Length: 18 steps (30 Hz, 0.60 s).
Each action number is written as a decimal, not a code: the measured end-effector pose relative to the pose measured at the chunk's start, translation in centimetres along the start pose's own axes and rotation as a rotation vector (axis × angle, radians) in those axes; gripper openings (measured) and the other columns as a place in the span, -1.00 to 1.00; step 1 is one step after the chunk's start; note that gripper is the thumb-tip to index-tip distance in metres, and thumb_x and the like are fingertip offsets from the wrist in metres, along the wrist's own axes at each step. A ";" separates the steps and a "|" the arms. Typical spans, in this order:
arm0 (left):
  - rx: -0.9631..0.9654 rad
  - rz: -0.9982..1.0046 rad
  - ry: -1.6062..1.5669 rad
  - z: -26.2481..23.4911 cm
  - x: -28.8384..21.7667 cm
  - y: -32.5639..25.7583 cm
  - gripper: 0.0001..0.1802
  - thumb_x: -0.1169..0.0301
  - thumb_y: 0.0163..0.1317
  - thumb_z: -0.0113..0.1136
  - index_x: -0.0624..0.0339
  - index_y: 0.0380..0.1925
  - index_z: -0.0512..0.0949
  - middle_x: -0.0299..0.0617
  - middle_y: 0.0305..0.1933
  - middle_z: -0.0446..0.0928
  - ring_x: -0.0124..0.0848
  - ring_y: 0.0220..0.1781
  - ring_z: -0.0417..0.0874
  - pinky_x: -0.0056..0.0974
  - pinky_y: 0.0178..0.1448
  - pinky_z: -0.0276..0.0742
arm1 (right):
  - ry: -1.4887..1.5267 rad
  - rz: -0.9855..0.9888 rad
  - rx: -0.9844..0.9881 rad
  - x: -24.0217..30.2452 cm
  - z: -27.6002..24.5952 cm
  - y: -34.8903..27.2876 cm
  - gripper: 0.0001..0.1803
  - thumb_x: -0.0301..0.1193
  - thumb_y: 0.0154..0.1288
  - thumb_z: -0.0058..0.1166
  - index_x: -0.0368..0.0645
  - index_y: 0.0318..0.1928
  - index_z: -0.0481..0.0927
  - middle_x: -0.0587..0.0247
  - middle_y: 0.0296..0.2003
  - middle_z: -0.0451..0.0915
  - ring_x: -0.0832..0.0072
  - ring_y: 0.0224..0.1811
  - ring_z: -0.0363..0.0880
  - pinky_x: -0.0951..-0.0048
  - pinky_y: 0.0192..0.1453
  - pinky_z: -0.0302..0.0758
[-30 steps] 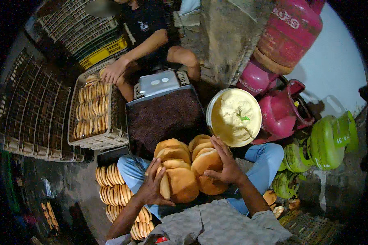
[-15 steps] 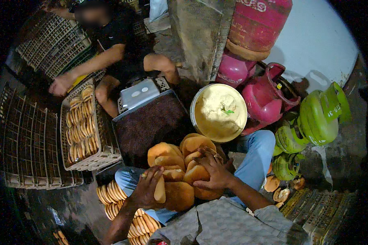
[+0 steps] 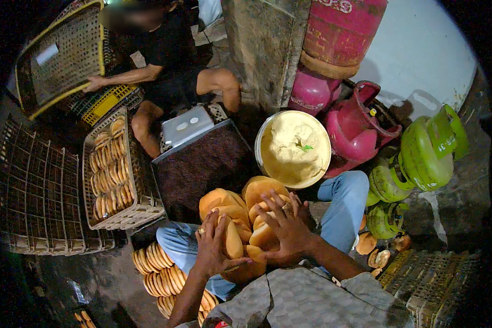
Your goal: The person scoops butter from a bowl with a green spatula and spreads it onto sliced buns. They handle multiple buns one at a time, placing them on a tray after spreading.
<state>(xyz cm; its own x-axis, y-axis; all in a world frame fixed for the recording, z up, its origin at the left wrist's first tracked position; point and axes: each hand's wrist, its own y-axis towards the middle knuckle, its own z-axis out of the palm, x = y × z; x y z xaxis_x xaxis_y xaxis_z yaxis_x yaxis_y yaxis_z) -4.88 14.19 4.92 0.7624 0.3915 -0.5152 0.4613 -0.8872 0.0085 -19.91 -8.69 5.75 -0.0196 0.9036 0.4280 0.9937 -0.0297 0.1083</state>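
Note:
A pile of round golden bread buns point(image 3: 222, 202) lies between my bent legs. My left hand point(image 3: 210, 246) curls around one bun point(image 3: 233, 241), fingers at its far end and thumb at its near end. My right hand point(image 3: 290, 229) rests on the right side of the pile with fingers spread, touching a bun point(image 3: 263, 236) beside its palm; part of that bun is hidden. Just beyond the pile stands a round tub of pale yellow cream point(image 3: 294, 143) with a small green thing on top. Left of the tub sits a tray of dark brown crumbs point(image 3: 205, 164).
At left is a plastic crate point(image 3: 143, 214) of bun rows, beside another crate point(image 3: 38, 186). Stacked buns point(image 3: 164, 279) lie by my left leg. Pink gas cylinders point(image 3: 350, 131) and green ones point(image 3: 426, 153) stand right. A co-worker's hand point(image 3: 97, 83) holds a yellow-edged crate point(image 3: 65, 60).
My left hand has moved right and slightly up with its bun, closer to my right hand. Opposite me, the co-worker now holds up a yellow-edged crate.

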 end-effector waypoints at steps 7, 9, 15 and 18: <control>-0.567 -0.181 -0.332 2.6 3.6 -4.4 -0.04 -0.10 0.23 0.33 0.36 0.41 0.23 0.15 0.49 0.21 0.04 0.49 0.23 0.01 0.52 0.12 | -0.177 -0.094 0.153 1.2 1.6 2.3 0.14 0.53 0.13 -0.08 -0.02 0.50 0.23 -0.18 0.48 0.14 -0.17 0.55 0.05 -0.55 0.45 -0.22; -0.878 -0.421 -0.388 3.7 5.7 -8.5 -0.20 0.03 0.42 0.17 0.37 0.42 0.18 0.11 0.47 0.23 -0.11 0.48 0.25 -0.03 0.50 0.16 | -0.128 -0.098 0.194 0.2 2.2 3.0 0.10 0.52 0.14 -0.09 -0.01 0.47 0.30 -0.22 0.44 0.21 -0.20 0.50 0.16 -0.58 0.42 -0.16; -1.012 -1.535 -0.633 11.5 8.7 -22.1 -0.25 -0.04 0.50 0.03 0.37 0.39 0.24 0.23 0.47 0.24 -0.09 0.43 0.37 -0.16 0.46 0.28 | -0.071 -0.129 0.205 -1.2 2.8 3.5 0.07 0.48 0.16 -0.09 -0.09 0.43 0.35 -0.25 0.40 0.26 -0.24 0.45 0.24 -0.62 0.37 -0.06; -0.612 -1.727 -0.702 16.0 6.9 -24.7 -0.26 -0.04 0.49 0.03 0.37 0.38 0.25 0.23 0.46 0.26 -0.09 0.42 0.38 -0.16 0.46 0.28 | -0.027 -0.130 0.243 -1.7 2.6 3.5 0.04 0.43 0.23 -0.12 -0.12 0.44 0.33 -0.27 0.42 0.24 -0.29 0.47 0.18 -0.63 0.36 -0.06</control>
<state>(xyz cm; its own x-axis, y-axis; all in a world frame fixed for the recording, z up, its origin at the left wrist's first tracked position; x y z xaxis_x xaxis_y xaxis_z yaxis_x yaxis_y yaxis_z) -18.31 34.92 -12.50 -0.8146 0.3149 -0.4872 0.5771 0.5247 -0.6258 -16.10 -9.20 3.09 -0.1487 0.9044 0.4000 0.9805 0.1873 -0.0588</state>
